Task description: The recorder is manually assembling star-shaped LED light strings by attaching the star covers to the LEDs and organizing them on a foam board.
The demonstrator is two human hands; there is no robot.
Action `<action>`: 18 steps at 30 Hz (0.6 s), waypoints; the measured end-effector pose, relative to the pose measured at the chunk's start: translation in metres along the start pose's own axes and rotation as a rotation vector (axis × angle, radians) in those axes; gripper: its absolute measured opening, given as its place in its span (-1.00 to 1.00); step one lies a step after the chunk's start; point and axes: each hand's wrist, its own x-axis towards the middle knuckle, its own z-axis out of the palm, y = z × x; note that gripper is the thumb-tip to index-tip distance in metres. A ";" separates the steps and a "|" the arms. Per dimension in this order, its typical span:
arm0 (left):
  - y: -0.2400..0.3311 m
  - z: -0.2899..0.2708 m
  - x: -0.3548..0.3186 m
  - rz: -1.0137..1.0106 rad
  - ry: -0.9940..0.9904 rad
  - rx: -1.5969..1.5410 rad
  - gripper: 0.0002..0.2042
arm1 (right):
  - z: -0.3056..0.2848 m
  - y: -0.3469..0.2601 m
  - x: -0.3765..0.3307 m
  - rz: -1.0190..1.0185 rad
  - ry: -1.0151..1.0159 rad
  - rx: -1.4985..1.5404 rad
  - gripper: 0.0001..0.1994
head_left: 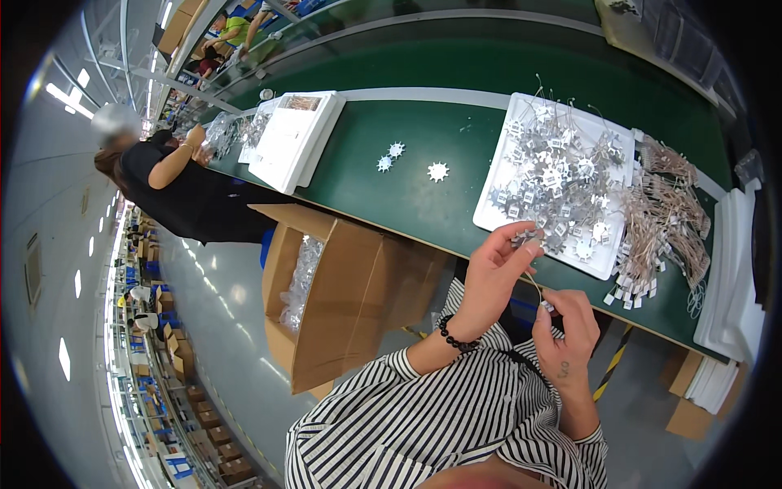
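Note:
My left hand, a dark beaded bracelet at its wrist, pinches a small silver star-shaped piece between thumb and fingertips. A thin wire runs down from there to my right hand. Between that hand's thumb and fingers sits a small white connector, mostly covered by the fingertips. Just beyond both hands lies a white tray heaped with similar silver star-shaped pieces and their wires. To its right, bundles of brownish wires with white connectors spread over the table.
Three loose star-shaped pieces lie on the green table. White stacked trays stand farther left, more white trays at the right end. An open cardboard box holding clear plastic is left of me. A co-worker works beyond it.

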 end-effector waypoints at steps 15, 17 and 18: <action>-0.010 0.004 -0.002 -0.024 -0.007 -0.003 -0.66 | -0.005 0.016 -0.013 0.151 0.143 0.161 -0.80; -0.013 0.005 -0.002 -0.023 -0.010 0.033 -0.66 | -0.006 0.016 -0.012 0.147 0.136 0.145 -0.80; -0.014 0.005 0.000 0.003 -0.010 0.039 -0.66 | -0.005 0.017 -0.010 0.120 0.134 0.118 -0.80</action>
